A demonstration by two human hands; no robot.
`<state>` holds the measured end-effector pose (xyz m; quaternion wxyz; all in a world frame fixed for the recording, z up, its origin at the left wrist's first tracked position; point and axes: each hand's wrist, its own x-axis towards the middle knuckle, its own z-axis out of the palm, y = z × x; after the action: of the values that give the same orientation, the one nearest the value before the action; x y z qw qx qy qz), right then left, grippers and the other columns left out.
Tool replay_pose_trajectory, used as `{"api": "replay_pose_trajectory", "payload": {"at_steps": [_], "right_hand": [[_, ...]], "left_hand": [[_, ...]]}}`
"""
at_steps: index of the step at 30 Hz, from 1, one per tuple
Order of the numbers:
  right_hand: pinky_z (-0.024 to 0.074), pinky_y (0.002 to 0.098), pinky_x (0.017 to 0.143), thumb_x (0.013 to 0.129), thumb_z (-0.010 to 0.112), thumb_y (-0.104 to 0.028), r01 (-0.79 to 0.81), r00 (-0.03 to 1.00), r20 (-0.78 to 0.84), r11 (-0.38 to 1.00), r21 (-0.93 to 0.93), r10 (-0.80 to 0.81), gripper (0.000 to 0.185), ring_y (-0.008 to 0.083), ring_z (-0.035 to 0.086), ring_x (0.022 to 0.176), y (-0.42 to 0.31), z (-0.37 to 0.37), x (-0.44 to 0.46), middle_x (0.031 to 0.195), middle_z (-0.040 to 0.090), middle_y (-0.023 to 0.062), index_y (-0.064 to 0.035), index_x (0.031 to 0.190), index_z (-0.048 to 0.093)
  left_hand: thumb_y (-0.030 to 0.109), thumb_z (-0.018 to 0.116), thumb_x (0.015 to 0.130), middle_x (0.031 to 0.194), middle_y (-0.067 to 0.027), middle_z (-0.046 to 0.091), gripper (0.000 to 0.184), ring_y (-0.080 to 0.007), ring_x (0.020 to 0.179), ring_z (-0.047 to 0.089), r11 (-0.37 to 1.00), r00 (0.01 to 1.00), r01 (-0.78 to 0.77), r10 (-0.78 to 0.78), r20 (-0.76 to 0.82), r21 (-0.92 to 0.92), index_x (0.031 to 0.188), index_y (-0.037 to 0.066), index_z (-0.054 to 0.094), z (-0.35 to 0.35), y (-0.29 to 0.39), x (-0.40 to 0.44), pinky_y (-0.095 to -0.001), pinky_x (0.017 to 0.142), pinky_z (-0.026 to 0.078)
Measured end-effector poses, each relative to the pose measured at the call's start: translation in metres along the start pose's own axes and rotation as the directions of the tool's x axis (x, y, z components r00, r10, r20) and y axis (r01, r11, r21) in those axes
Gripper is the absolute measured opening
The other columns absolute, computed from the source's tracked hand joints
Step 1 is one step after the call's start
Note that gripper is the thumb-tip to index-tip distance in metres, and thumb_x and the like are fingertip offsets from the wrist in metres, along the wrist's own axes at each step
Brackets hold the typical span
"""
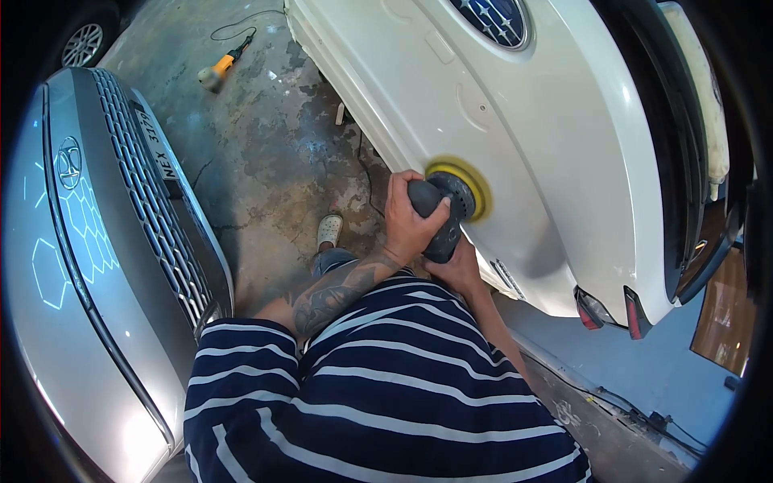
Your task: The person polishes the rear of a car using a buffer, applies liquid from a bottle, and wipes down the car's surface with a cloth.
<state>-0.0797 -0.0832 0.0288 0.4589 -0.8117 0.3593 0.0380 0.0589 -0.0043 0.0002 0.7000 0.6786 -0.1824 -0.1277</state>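
The polisher (459, 193) is being held against the white car (555, 153), near the lower edge of its panel. The fingers of the left hand (409, 221) are being wrapped over the rounded top, clamped on it, while the handle's rear end is being met by the right hand (462, 267); how far its fingers are closing cannot be told, as they are mostly being hidden. The yellow pad (485, 193) is showing blurred, so it is probably being spun. If the polisher is being tilted, pressure could be gathering on one side of the pad, and the paint could be getting scuffed or overheated; a catch on the panel's edge could be jerking the grip loose. A black cord (367, 171) is lying near the shoe (329, 230), where it could be getting stepped on or snagged; where it is leading cannot be told. Behind, little room is being left by the silver car (113, 233), which could be getting knocked if a step back is being taken. Farther off, an orange tool (229, 63) is lying on the floor (266, 137).
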Motion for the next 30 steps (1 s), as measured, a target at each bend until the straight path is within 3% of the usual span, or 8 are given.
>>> {"api": "replay_pose_trajectory", "payload": {"at_steps": [4, 7, 9, 17, 22, 30], "right_hand": [[0.0524, 0.0369, 0.095, 0.065, 0.091, -0.025, -0.046, 0.999, -0.011, 0.998, 0.03, 0.046, 0.075, 0.0252, 0.069, 0.107, 0.018, 0.001, -0.023, 0.115, 0.07, 0.0154, 0.0008, 0.127, 0.056], [0.0522, 0.0371, 0.096, 0.066, 0.091, -0.018, -0.066, 0.997, -0.029, 0.993, 0.095, 0.069, 0.075, 0.0234, 0.068, 0.108, 0.026, 0.001, -0.031, 0.116, 0.069, 0.0137, -0.0002, 0.129, 0.055], [0.0522, 0.0371, 0.096, 0.066, 0.091, -0.018, -0.045, 0.999, -0.019, 0.995, 0.088, 0.046, 0.075, 0.0237, 0.068, 0.107, 0.039, 0.002, -0.03, 0.116, 0.069, 0.0137, -0.0003, 0.129, 0.055], [0.0522, 0.0371, 0.096, 0.065, 0.091, -0.019, 0.025, 0.999, -0.023, 0.995, 0.1, -0.022, 0.075, 0.0256, 0.069, 0.107, 0.046, 0.009, -0.026, 0.116, 0.069, 0.0148, -0.0006, 0.128, 0.055], [0.0527, 0.0371, 0.095, 0.064, 0.091, -0.021, -0.042, 0.998, -0.038, 0.994, 0.104, 0.046, 0.078, 0.0251, 0.069, 0.108, 0.016, 0.0, -0.019, 0.116, 0.07, 0.0168, 0.0027, 0.129, 0.055], [0.0529, 0.0368, 0.094, 0.063, 0.092, -0.023, 0.082, 0.991, -0.116, 0.981, 0.178, -0.061, 0.081, 0.0257, 0.068, 0.107, -0.004, -0.022, -0.008, 0.116, 0.069, 0.0171, 0.0036, 0.129, 0.054]], "left_hand": [[0.02, 0.082, 0.078, 0.104, -0.0156, 0.056, 0.053, -0.0312, 0.096, 0.06, 1.0, 0.999, 0.0, 0.0, 0.054, 0.008, 0.117, 0.002, 0.051, 0.009, 0.004, -0.02, -0.0407, 0.087, 0.049], [0.021, 0.082, 0.078, 0.104, -0.0158, 0.055, 0.053, -0.0321, 0.097, 0.06, 0.999, 0.994, -0.02, 0.017, 0.106, 0.027, 0.116, 0.002, 0.051, 0.013, 0.004, -0.027, -0.0409, 0.086, 0.05], [0.022, 0.082, 0.076, 0.106, -0.018, 0.053, 0.054, -0.0384, 0.098, 0.059, 0.997, 0.991, -0.062, 0.055, 0.121, 0.05, 0.115, 0.001, 0.051, 0.012, 0.004, -0.03, -0.0456, 0.086, 0.05], [0.023, 0.083, 0.076, 0.107, -0.018, 0.053, 0.056, -0.0388, 0.098, 0.059, 0.994, 0.993, -0.078, 0.07, 0.097, 0.081, 0.116, 0.001, 0.051, 0.01, -0.001, -0.027, -0.046, 0.087, 0.05], [0.024, 0.083, 0.075, 0.107, -0.0181, 0.054, 0.057, -0.0386, 0.099, 0.06, 0.993, 0.99, -0.094, 0.085, 0.114, 0.073, 0.117, 0.001, 0.051, 0.01, 0.02, -0.01, -0.0455, 0.086, 0.051], [0.019, 0.084, 0.072, 0.105, -0.0158, 0.056, 0.053, -0.0335, 0.096, 0.061, 0.955, 0.953, -0.288, 0.294, 0.076, -0.073, 0.112, 0.002, 0.055, 0.016, 0.066, 0.025, -0.0407, 0.085, 0.051]]}}
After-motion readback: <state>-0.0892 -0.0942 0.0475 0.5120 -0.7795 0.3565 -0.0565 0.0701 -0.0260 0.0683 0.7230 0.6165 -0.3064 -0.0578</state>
